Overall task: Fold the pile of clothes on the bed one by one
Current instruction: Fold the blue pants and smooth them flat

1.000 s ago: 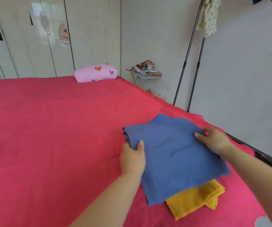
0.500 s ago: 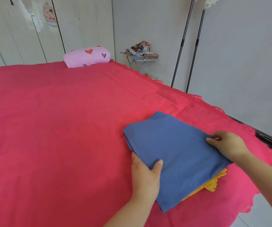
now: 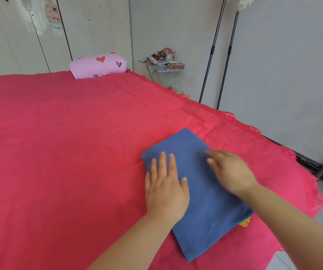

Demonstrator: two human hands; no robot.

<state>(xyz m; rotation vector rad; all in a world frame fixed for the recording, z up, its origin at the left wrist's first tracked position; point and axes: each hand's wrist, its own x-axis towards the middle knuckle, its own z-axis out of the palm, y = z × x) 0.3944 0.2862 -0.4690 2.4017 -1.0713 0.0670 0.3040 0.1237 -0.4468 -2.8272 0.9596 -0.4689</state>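
A folded blue garment [image 3: 205,207] lies flat near the right edge of the red bed [image 3: 59,152]. Under its right side a small corner of a yellow garment [image 3: 244,223] sticks out; the rest of it is hidden. My left hand [image 3: 166,190] presses flat on the blue garment's left part, fingers straight and spread. My right hand [image 3: 228,170] lies over the garment's middle with its fingers extended, holding nothing.
A pink pillow with hearts [image 3: 98,66] sits at the bed's far end by white wardrobe doors [image 3: 39,32]. A small folding table with clutter [image 3: 163,62] stands by the wall. Black rack poles [image 3: 211,55] rise at the right; the bed's lacy edge [image 3: 300,172] is close.
Both hands let go of the blue garment's edges and now lie flat on top of it. The garment settled over the yellow one, covering nearly all of it.
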